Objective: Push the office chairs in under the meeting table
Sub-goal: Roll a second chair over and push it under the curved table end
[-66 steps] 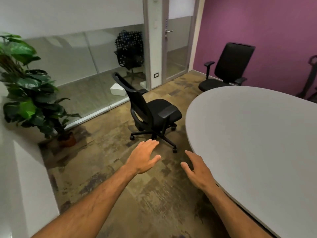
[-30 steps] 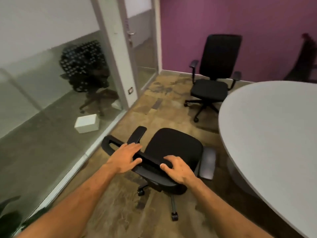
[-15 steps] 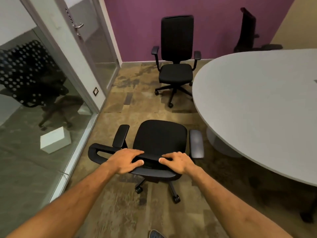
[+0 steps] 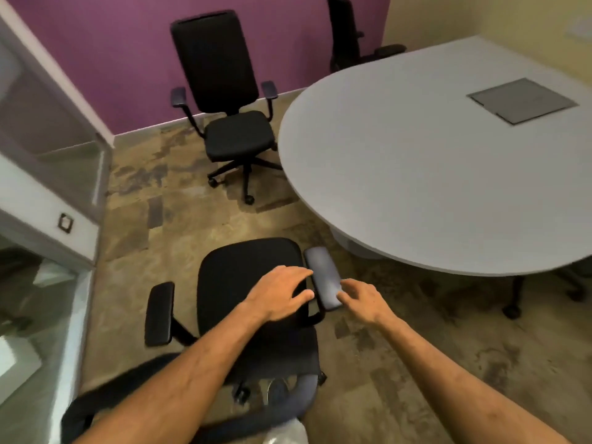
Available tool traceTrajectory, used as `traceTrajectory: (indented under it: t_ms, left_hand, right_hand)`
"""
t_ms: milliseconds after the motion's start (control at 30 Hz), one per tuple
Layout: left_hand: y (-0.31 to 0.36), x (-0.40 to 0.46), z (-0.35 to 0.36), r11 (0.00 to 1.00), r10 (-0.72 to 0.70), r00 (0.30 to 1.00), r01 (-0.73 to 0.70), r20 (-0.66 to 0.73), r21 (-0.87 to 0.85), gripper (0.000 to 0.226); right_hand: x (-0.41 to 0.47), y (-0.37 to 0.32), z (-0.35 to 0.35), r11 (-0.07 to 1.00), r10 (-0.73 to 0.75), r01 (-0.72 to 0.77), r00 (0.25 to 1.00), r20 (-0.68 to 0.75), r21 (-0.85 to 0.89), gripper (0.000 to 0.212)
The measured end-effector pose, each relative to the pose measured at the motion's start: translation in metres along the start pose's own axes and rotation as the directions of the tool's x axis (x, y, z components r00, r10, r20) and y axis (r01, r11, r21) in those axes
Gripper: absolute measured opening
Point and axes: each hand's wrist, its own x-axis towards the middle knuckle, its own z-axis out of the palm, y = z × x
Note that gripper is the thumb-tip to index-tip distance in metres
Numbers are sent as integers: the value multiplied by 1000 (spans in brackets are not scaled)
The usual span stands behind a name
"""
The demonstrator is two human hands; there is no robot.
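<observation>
Looking down from head height, two bare forearms reach forward over a black office chair (image 4: 246, 283) that stands on the patterned floor (image 4: 160, 238), near the rounded edge of the grey meeting table (image 4: 416, 174) but not under it; the left hand (image 4: 282, 294) lies palm down over the seat's right side, fingers spread and loose, gripping nothing; the right hand (image 4: 360, 298) hovers just beside the chair's right armrest (image 4: 323, 277), fingers loosely curled, fingertips at the pad, not closed on it; a second office chair (image 4: 224, 100) stands against the purple wall (image 4: 112, 43), near the table's far-left edge; a third chair (image 4: 349, 30) sits behind the table.
</observation>
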Motion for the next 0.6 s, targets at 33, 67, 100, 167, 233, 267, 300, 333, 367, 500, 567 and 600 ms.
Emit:
traceTrajectory:
  t_ms: [33, 67, 100, 167, 233, 267, 300, 333, 367, 500, 567, 600]
  left_hand:
    - [-12, 21, 6, 1000, 31, 999, -31, 7, 0, 59]
    - [-25, 40, 15, 998, 59, 998, -59, 11, -1, 60]
    - [-39, 59, 25, 996, 87, 996, -87, 11, 2, 62]
    - [-60, 91, 51, 992, 128, 991, -128, 22, 4, 66]
    - [-77, 118, 78, 986, 169, 985, -169, 46, 1, 64]
    - [-87, 132, 95, 980, 199, 978, -199, 63, 3, 62]
    - [-96, 147, 110, 974, 227, 970, -228, 84, 9, 62]
    - [-102, 159, 122, 966, 253, 961, -257, 108, 32, 64]
    - [-109, 169, 133, 962, 261, 956, -270, 134, 51, 66]
    - [-124, 190, 173, 958, 252, 955, -270, 158, 100, 72]
    - [-129, 195, 185, 952, 255, 956, -275, 146, 136, 73]
    - [-130, 196, 190, 952, 251, 958, -270, 136, 142, 74]
  right_hand:
    - [15, 3, 2, 998, 39, -38, 999, -28, 43, 48]
    - [32, 8, 4, 992, 88, -83, 995, -56, 92, 44]
    - [52, 13, 6, 982, 138, -127, 988, -75, 143, 42]
    - [87, 26, 11, 952, 223, -198, 971, -89, 232, 41]
    - [125, 43, 22, 914, 288, -249, 954, -79, 321, 44]
    - [147, 52, 30, 890, 311, -273, 949, -49, 366, 47]
    - [168, 61, 38, 864, 319, -287, 948, -9, 413, 49]
    - [184, 66, 45, 840, 309, -293, 950, 42, 457, 50]
    - [198, 69, 52, 808, 306, -312, 947, 96, 500, 48]
    - [230, 70, 65, 713, 308, -401, 916, 256, 575, 31]
    - [240, 73, 66, 703, 300, -407, 913, 276, 583, 33]
    - [242, 75, 67, 702, 296, -405, 914, 277, 586, 34]
